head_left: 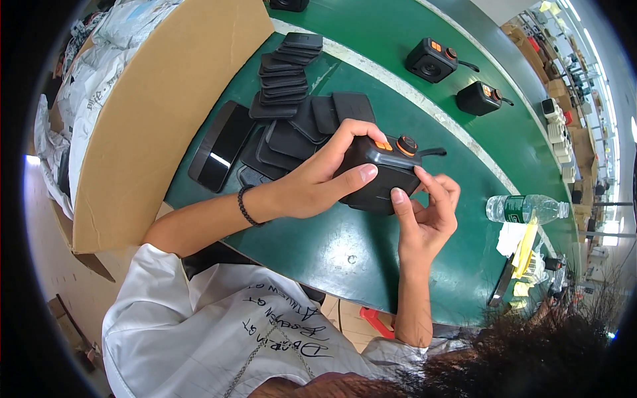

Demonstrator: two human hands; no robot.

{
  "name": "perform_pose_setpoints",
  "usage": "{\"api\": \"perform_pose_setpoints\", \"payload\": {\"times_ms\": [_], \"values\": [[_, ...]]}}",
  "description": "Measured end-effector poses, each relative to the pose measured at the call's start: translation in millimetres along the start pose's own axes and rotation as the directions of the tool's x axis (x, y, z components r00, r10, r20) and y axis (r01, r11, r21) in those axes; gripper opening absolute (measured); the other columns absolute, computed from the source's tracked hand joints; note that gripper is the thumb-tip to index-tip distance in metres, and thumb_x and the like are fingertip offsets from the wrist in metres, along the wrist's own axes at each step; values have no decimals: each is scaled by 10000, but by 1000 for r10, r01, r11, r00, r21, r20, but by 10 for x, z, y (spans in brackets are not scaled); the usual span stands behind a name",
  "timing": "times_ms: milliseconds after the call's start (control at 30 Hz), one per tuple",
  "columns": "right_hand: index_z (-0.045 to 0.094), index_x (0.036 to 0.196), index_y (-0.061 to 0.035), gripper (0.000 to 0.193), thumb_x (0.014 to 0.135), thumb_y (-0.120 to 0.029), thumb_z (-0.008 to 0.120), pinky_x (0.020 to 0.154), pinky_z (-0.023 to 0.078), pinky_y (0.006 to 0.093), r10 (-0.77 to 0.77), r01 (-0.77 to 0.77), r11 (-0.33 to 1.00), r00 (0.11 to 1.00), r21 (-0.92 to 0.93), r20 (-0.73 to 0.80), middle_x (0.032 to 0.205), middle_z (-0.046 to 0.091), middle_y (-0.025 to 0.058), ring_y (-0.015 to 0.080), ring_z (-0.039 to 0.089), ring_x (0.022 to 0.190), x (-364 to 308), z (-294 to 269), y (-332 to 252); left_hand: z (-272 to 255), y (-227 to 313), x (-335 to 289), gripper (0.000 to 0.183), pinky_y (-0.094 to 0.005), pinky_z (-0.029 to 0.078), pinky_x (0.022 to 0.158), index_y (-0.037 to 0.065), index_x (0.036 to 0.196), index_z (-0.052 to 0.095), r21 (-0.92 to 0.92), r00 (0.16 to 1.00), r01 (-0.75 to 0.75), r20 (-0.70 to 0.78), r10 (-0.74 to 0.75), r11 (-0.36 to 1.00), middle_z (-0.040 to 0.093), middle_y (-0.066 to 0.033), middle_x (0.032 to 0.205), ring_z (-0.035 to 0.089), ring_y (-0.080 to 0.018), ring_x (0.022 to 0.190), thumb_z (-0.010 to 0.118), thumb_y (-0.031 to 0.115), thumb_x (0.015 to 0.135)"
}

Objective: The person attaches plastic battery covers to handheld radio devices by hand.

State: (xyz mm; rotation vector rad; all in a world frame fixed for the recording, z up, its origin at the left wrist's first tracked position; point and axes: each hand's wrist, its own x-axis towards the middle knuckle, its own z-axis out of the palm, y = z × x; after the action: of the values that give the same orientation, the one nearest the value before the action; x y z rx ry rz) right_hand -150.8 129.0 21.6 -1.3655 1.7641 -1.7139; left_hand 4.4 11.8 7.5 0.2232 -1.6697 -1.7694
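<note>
Green counter [298, 255] spans the middle of the view, its near edge by the person's lap. Large cardboard box [142, 116] at its left, white wrapping inside. On the counter near the box, overlapping black panels [305, 123] lie in a loose, fanned pile; a glossy black slab, phone-like [217, 149], beside them.

Black boxy unit [348, 159] is off the surface, held between both hands right of the pile. Left hand [312, 182]: fingers over the top, thumb on the flat face. Right hand [431, 215]: fingers and thumb close together, gripping the unit's right edge and lower face.

Progress, as judged: the held unit's flat cover [379, 187] looks mostly in place, a seam showing along its upper edge; full seating cannot be told. Pile suggests many panels remain unused. Two similar units [431, 61] [479, 98] stand across the counter; whether finished, unclear.

Smallest: orange-ringed knob [407, 144] and orange buttons [383, 145] on top.
</note>
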Motion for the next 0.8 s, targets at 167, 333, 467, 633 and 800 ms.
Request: {"api": "perform_pose_setpoints", "payload": {"times_ms": [167,333,467,633,800], "values": [[328,1476,-40,817,792,-65,775,883,501,289,119,-131,965,991,229,67,1120,511,60,162,533,1047,70,-94,126,-21,12,-14,388,-311,341,1034,64,1339,348,-45,999,48,3,-48,998,443,-92,1236,437,-147,1163,460,255,1021],[310,1459,-2,818,811,-139,788,940,504,331,204,-352,773,926,528,319,1267,566,123,222,560,1178,113,-66,51,-43,40,-18,450,-303,348,1021,65,1362,334,53,999,35,-25,-34,998,463,-86,1210,446,-139,1143,371,385,1047],[362,1417,6,808,779,-174,824,978,503,354,196,-376,765,909,523,367,1292,579,153,227,567,1184,68,-90,71,-69,44,-58,402,-309,314,1067,40,1374,309,19,997,36,66,-37,999,419,-94,1279,425,-153,1189,335,299,1067],[395,1394,12,718,803,-124,778,1007,466,357,268,-415,786,897,459,353,1285,584,159,223,566,1183,70,-93,18,-92,67,-53,538,-333,312,1075,48,1416,222,33,991,84,101,-87,996,384,-120,1315,411,-189,1224,476,320,1027],[431,1366,39,598,855,-109,705,1010,437,326,242,-364,825,919,432,312,1236,612,156,213,576,1164,86,-94,36,-142,88,-30,999,-356,412,1043,90,1454,124,91,955,121,260,-141,989,357,-142,1368,381,-218,1296,839,182,762]]}}
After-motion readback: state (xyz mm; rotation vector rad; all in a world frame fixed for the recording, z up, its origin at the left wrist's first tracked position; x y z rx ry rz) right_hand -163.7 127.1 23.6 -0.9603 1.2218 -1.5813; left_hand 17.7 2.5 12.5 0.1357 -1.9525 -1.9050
